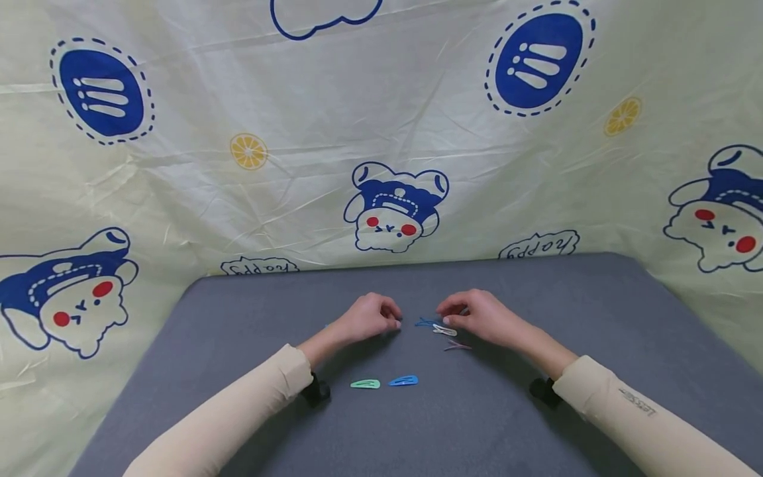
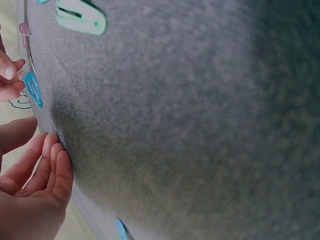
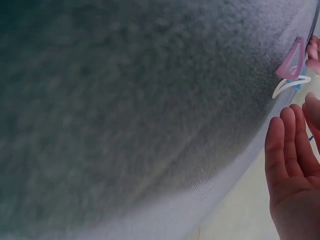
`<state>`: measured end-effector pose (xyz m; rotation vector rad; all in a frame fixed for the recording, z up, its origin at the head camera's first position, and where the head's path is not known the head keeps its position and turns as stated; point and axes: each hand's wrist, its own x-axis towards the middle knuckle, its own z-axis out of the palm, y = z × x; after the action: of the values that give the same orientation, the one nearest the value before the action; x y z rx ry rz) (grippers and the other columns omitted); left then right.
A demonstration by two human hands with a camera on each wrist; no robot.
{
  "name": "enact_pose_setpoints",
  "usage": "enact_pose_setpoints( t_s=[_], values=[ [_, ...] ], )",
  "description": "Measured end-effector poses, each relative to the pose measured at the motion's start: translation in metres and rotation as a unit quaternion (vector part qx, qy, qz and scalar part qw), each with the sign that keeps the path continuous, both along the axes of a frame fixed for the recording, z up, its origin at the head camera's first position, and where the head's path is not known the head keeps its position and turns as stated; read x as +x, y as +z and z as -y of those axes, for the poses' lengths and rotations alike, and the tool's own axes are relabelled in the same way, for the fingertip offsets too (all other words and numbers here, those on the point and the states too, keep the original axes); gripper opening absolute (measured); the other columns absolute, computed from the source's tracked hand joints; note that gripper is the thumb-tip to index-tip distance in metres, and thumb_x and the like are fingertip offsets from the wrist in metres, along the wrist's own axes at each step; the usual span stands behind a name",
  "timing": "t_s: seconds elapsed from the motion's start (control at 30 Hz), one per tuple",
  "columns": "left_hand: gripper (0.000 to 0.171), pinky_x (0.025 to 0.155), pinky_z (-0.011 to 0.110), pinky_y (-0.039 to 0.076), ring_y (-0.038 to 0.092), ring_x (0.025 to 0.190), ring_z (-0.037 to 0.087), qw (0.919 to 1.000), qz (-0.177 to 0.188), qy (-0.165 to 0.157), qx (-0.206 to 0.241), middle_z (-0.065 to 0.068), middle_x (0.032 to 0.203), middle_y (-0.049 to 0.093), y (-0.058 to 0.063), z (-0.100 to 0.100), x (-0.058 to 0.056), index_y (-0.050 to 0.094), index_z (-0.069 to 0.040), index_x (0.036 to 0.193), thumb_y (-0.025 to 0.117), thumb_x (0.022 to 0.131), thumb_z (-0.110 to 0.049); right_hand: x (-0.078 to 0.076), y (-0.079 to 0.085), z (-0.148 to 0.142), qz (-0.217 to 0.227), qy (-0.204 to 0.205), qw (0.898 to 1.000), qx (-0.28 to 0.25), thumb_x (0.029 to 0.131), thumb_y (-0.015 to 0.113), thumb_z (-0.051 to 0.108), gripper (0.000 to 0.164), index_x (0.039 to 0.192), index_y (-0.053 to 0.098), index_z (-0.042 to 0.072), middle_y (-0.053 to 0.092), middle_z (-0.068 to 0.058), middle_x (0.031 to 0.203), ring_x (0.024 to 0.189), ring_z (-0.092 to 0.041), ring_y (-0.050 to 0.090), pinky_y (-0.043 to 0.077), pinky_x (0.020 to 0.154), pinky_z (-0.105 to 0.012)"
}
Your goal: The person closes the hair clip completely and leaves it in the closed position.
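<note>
Just left of a small group of snap hair clips, my left hand (image 1: 371, 317) hovers low over the table with relaxed fingers and nothing in them. In the left wrist view its thumb and fingertips stand apart. On the group's other side is my right hand (image 1: 481, 318), fingers loosely extended, its thumb close to a white hair clip (image 1: 444, 330). The right wrist view shows a gap between those fingers and the white clip (image 3: 290, 86). Beside it lie a blue hair clip (image 1: 424, 322) and a pink hair clip (image 1: 457, 345), both looking bent open.
Nearer to me, a green hair clip (image 1: 365, 384) and a second blue hair clip (image 1: 403, 381) lie side by side. Another blue clip (image 2: 121, 229) lies past my left hand. A grey cloth-covered table (image 1: 465, 424) meets a printed curtain (image 1: 310, 212) behind.
</note>
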<state>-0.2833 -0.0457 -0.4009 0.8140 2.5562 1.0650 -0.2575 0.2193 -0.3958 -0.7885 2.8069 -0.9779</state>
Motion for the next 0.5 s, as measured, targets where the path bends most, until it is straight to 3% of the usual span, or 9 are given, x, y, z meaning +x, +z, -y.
enact_pose_setpoints(
  t_s=[0.5],
  values=[
    [0.016,0.063,0.025,0.047,0.056,0.065,0.013,1.0,0.002,0.007,0.002,-0.001,0.084,0.063,-0.006,0.001,-0.002,0.072,-0.005,0.105,0.066,0.092,-0.011,-0.014,-0.01,0.011,0.028,0.0,1.0,-0.001,0.092,0.07,0.009,0.015,0.106,0.074,0.009,0.071,0.003,0.096,0.086,-0.011,0.063,0.052,0.079,-0.038]
  ],
)
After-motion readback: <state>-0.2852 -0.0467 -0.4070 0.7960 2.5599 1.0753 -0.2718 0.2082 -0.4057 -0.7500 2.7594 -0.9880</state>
